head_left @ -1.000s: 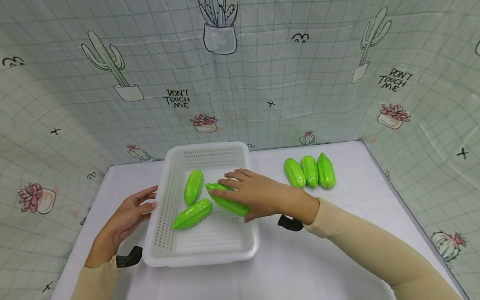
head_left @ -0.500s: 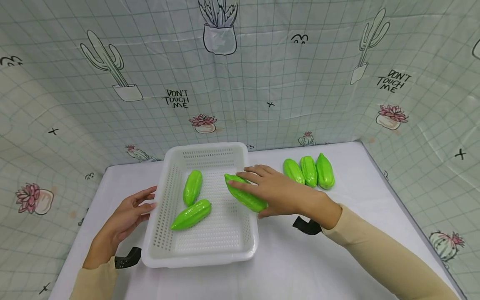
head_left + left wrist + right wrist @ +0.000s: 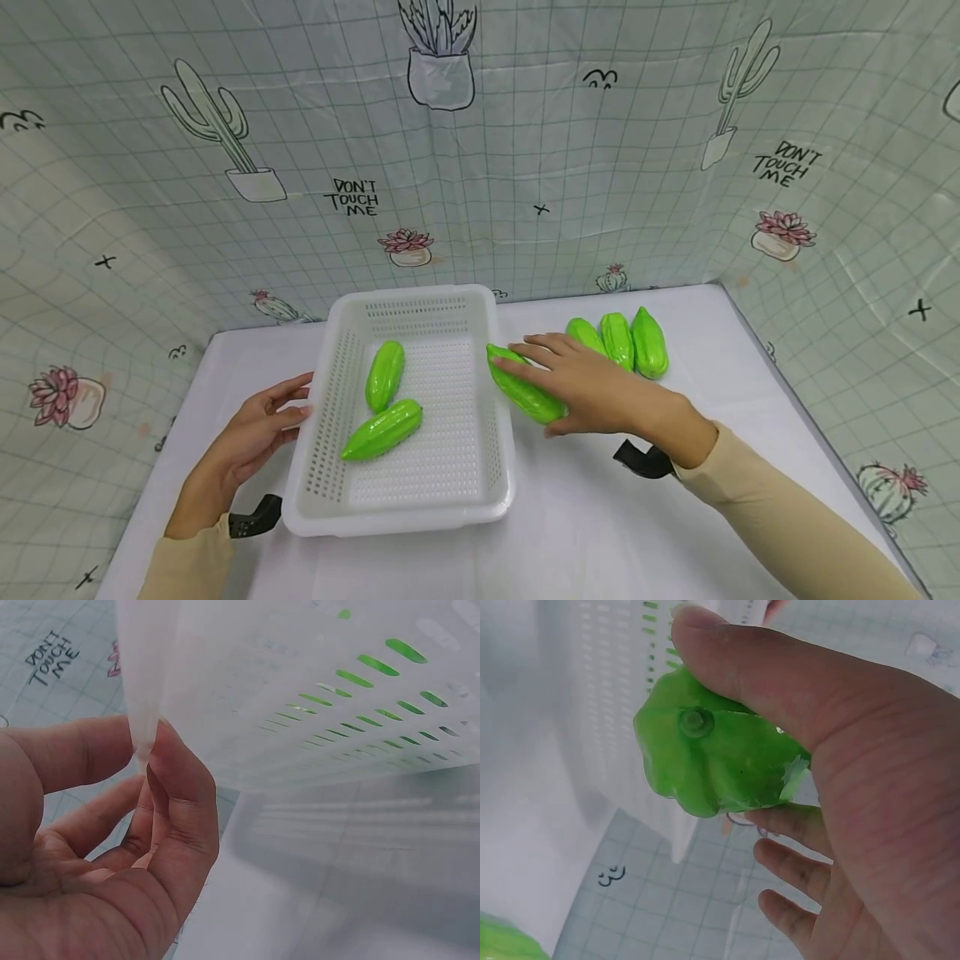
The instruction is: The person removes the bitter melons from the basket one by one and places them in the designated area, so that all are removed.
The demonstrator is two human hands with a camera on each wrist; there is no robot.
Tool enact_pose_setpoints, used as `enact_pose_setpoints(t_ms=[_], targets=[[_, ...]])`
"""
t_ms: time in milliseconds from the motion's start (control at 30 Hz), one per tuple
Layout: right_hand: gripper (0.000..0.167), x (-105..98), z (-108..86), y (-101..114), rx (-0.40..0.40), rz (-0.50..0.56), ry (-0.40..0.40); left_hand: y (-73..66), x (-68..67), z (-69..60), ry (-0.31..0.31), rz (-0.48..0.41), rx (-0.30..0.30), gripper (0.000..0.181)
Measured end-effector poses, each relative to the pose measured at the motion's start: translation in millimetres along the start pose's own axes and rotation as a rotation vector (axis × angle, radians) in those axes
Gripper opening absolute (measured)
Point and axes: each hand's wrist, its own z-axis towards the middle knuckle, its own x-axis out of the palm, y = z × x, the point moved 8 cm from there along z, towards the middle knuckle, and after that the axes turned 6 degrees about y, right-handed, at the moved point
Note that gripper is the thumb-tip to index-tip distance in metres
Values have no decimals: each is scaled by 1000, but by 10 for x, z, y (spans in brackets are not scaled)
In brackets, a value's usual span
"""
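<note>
My right hand holds a glossy, ribbed green bitter melon between thumb and fingers, just past the right rim of the white plastic basket. In the right wrist view the lobed stem end of this bitter melon shows under the thumb. My left hand is at the basket's left side; in the left wrist view its thumb and a finger pinch the rim. Inside the basket lie two more bitter melons, an upper one and a lower tilted one.
Several bitter melons stand in a row at the back right of the white table: a right one, a middle one and one partly behind my right hand. A printed grid cloth hangs behind and at both sides.
My right hand has moved right with the bitter melon, from above the basket's inside to beyond its right rim. The left hand and the basket have stayed in place.
</note>
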Motion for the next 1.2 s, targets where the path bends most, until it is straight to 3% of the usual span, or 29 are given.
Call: enact_pose_setpoints(t_ms=[333,633,1200], targets=[[110,166,-183,-151,47,1,-13,4,1,-6,-5,12,-4,72],[107,334,-365,-282,130,45,30,-1,8,-12,0,16,1,71],[108,469,-613,-375,164,63,-3,-16,7,-8,0,8,8,71]])
